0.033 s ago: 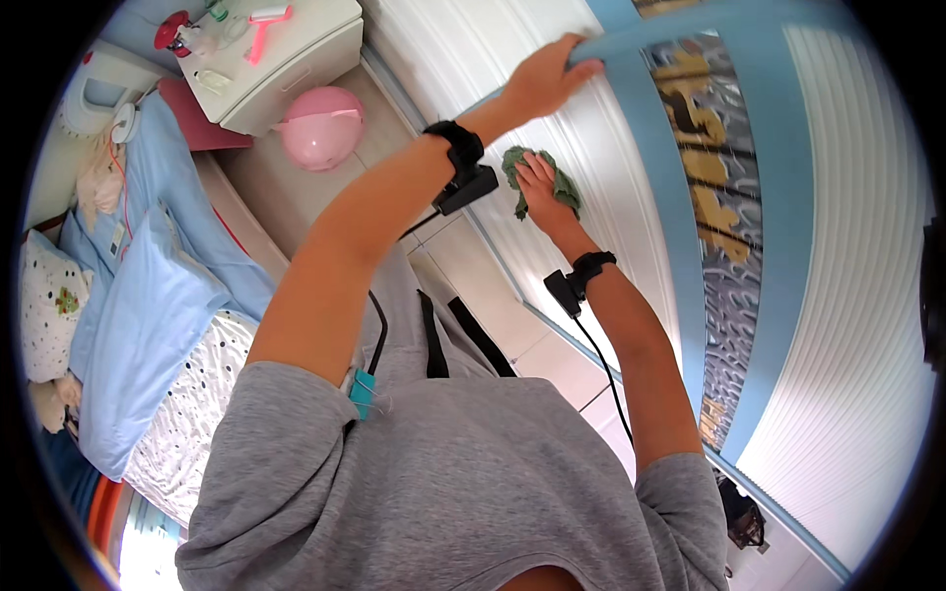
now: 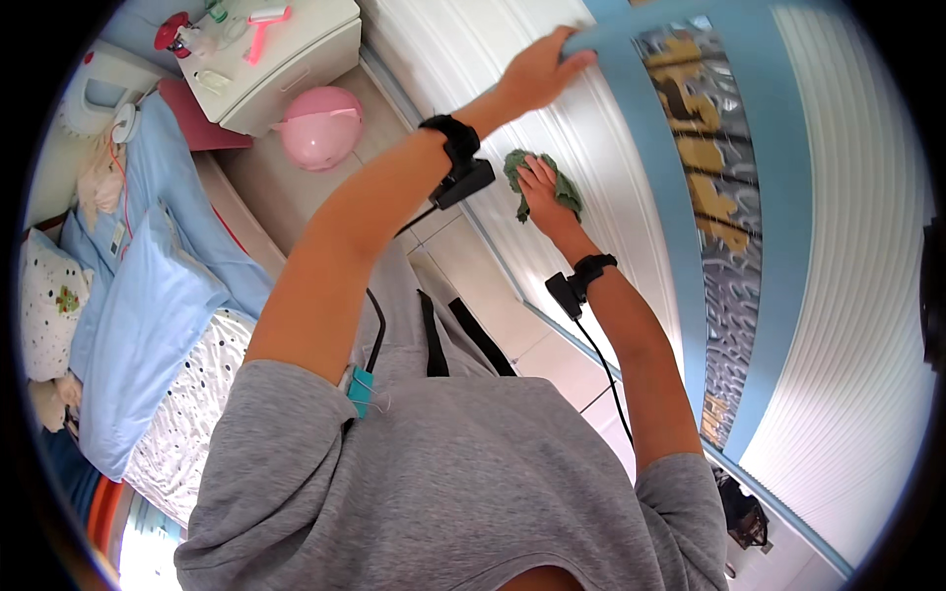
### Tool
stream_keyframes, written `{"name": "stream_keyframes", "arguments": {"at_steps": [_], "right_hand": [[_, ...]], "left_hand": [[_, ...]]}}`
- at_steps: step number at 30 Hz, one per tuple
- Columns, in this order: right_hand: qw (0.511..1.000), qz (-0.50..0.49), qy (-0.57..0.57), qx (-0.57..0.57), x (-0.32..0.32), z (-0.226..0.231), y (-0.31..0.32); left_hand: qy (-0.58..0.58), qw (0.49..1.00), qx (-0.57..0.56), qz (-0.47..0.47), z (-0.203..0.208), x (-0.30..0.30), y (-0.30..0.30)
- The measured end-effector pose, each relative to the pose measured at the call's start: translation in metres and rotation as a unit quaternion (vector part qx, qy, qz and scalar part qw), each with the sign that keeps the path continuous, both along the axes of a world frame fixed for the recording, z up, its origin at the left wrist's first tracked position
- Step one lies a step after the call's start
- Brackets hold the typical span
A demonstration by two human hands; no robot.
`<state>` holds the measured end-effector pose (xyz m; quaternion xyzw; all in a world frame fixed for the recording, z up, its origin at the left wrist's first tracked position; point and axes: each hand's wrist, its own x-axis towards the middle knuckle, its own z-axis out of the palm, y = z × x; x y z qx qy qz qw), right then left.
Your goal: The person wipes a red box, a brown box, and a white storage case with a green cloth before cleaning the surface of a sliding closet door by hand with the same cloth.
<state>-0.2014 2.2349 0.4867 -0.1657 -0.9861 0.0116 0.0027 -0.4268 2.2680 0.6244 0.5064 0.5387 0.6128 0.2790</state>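
Note:
My right hand (image 2: 549,200) presses a crumpled green cloth (image 2: 519,179) onto the white ribbed panel of a door (image 2: 613,197), its fingers laid over the cloth. Farther up, my left hand (image 2: 537,77) grips the door's blue edge (image 2: 603,51), with the thumb on the near side and the other fingertips partly hidden. Both wrists carry a black strap with a small black box and a cable. A decorative strip (image 2: 702,148) with gold and silver shapes runs down the blue frame at the right.
A pink round bin or basin (image 2: 322,128) stands on the tiled floor beside a white cabinet (image 2: 286,74) that holds a pink-handled roller (image 2: 258,39) and small bottles. At left is a bed with blue bedding (image 2: 148,325). Another white ribbed panel (image 2: 847,246) fills the right side.
The blue door edge and my left hand have shifted very slightly to the left. My right hand and the green cloth are almost where they were.

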Motion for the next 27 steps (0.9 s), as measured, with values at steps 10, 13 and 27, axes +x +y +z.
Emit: {"name": "stream_keyframes", "arguments": {"at_steps": [10, 13, 27], "right_hand": [[0.987, -0.149, -0.045, -0.044, 0.203, 0.029, -0.109], [0.980, -0.112, -0.158, 0.049, 0.281, 0.040, -0.139], [0.965, -0.102, -0.235, 0.065, 0.298, 0.065, -0.158]], "left_hand": [[-0.004, 0.999, 0.007, 0.052, -0.026, -0.011, 0.026], [-0.061, 0.990, -0.015, 0.127, -0.040, -0.019, 0.035], [0.032, 0.998, -0.003, 0.045, -0.041, -0.022, 0.027]]}}
